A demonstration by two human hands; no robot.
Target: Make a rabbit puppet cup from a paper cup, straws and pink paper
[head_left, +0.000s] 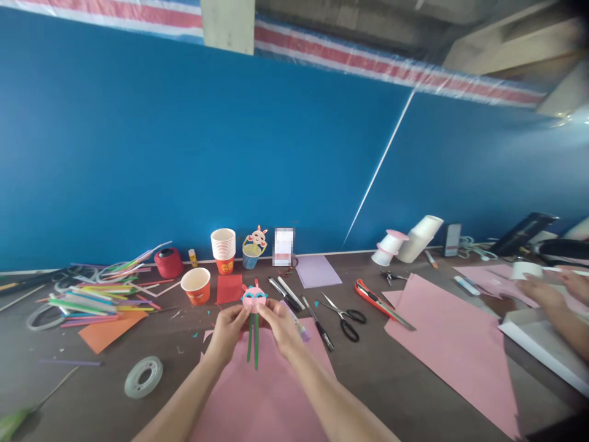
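Note:
Both my hands hold up a small pink paper craft (254,297) with a blue mask-like band and two green strips (253,344) hanging down from it. My left hand (227,330) pinches its left side with closed fingers. My right hand (281,325) pinches its right side the same way. The craft hangs just above a pink paper sheet (264,393) that lies on the dark table (105,405) in front of me.
Coloured straws (92,294) and orange paper (108,330) lie at left, with a tape roll (143,376). Paper cups (223,248), red paper (229,288), pens, scissors (345,314) and an orange utility knife (372,296) sit behind. A large pink sheet (453,344) spreads right, where another person's hands (547,294) work.

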